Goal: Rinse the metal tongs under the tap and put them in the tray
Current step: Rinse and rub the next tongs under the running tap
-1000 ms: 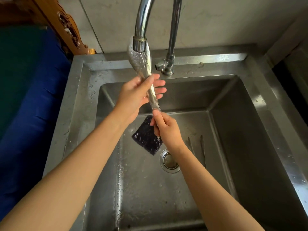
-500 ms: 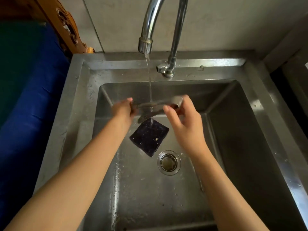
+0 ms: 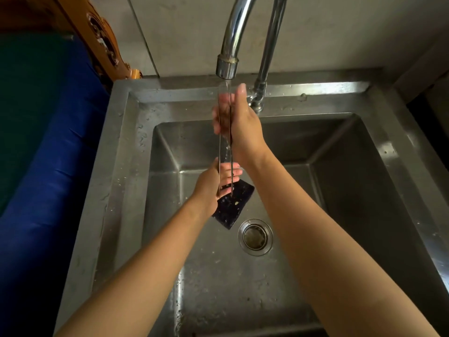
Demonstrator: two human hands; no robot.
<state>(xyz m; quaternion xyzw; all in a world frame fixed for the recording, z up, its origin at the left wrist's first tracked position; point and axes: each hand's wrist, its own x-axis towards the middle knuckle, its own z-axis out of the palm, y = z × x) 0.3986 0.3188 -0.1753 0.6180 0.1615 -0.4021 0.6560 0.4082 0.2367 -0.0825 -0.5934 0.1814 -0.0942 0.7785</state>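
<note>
The metal tongs (image 3: 225, 152) stand nearly upright under the running tap (image 3: 227, 66), their two thin arms pointing down over the sink. Water runs along them. My right hand (image 3: 240, 125) wraps the upper part just below the spout. My left hand (image 3: 216, 181) grips the lower ends of the arms. No tray is in view.
A steel sink (image 3: 364, 147) fills the view, with a drain (image 3: 255, 237) at its middle and a dark scouring pad (image 3: 234, 205) lying beside it. A blue and green surface (image 3: 48, 142) lies left of the sink. A carved wooden piece (image 3: 102, 42) stands at the back left.
The tongs have turned from lying across between my hands to standing upright under the stream. My right hand rose to the top end; my left hand dropped to the bottom end.
</note>
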